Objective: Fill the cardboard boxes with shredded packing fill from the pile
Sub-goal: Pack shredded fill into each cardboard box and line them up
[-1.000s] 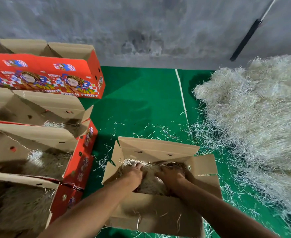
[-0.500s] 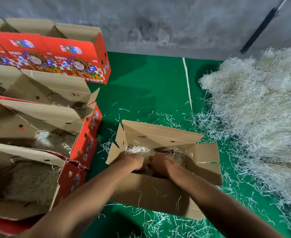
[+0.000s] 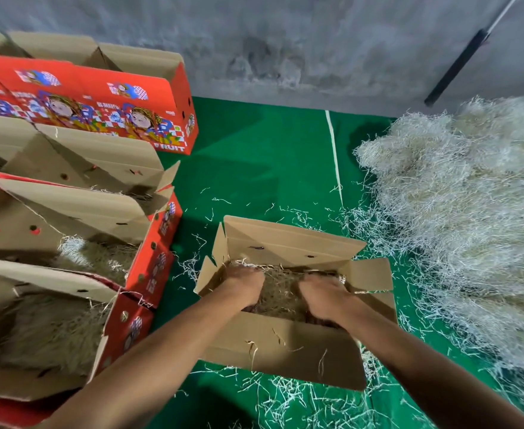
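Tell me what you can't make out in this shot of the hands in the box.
Head view only:
- Fingertips of left hand and right hand: buried in the fill, grip unclear.
- Depth of fill in the box: near wall blocks it.
- Pile: cut off at right edge.
- Red boxes: cut off at left.

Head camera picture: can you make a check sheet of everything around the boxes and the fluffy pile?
Surface: green floor mat, white line across it.
Job's things: open box partly filled; pile of shredded fill to its right; red boxes on the left, the nearer ones holding fill.
Clutter: loose shreds scattered on the mat.
Grippers: left hand and right hand both inside the box, pressing on fill.
Cables: nothing seen.
Surroundings: grey wall; dark pole leaning on it.
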{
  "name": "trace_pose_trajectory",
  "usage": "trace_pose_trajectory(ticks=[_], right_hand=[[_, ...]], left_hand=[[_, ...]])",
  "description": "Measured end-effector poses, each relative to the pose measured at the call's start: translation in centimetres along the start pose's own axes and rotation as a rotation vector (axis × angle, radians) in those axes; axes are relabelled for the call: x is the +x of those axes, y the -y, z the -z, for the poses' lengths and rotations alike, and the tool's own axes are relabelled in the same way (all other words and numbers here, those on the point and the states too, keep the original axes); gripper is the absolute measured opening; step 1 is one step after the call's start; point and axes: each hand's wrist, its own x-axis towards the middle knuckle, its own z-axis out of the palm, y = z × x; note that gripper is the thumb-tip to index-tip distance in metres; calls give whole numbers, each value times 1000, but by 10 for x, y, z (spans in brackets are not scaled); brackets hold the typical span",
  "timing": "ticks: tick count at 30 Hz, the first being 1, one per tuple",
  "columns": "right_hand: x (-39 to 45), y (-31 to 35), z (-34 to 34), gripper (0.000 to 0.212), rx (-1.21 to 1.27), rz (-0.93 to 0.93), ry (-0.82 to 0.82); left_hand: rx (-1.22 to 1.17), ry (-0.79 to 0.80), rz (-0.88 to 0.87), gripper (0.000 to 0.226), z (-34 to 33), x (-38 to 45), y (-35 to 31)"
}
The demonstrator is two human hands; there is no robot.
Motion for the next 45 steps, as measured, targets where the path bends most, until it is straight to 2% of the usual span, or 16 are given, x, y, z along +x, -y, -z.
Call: trace_pose_trajectory(ticks=[2,4,7,12,16,19,21,23,25,29,33,35,38,40,42,45], right_hand=[[1,1,8,37,28,-15,-103],[7,6,11,43,35,-52,-103],[15,15,0,36,125,-60,45],[17,4,-17,37,429,51,177],[17,-1,-24,65,480,53,103],[18,0,-25,95,283,18,113],[20,1,-26,101,212,-15,140],[21,2,-24,98,219,-16,207],[19,0,-19,80,286,-40,217],[19,-11,-9,35,137,-63,-37],[18,-1,-14,37,44,-15,149],[17,0,-21,39,106,36,178],[21,-3,-24,40,251,43,401],[25,-3,-24,44,272,39,472],[29,-2,-19,53,320,26,439],[35,-3,-7,32,291,-2,211]], left_hand=[[-62,-110,-52,9,6,-2,-6],[-143,-118,-116,8,11,1,-15],[-258,103,-169,6,6,5,-30],[-88,302,-72,34,-17,17,-30],[-52,289,-18,44,-19,26,-20],[-3,309,45,45,-25,25,-13],[43,300,64,44,-23,21,-13],[89,266,57,47,-21,18,-15],[104,262,16,45,-13,12,-20],[-61,109,-155,13,8,1,-27],[-229,178,-188,28,-1,9,-34],[-246,254,-92,36,-14,17,-35],[-202,288,-4,51,-23,25,-36],[-268,281,-62,51,-22,32,-38],[-335,267,-135,37,-21,34,-38],[-207,151,-67,22,-20,32,-34]])
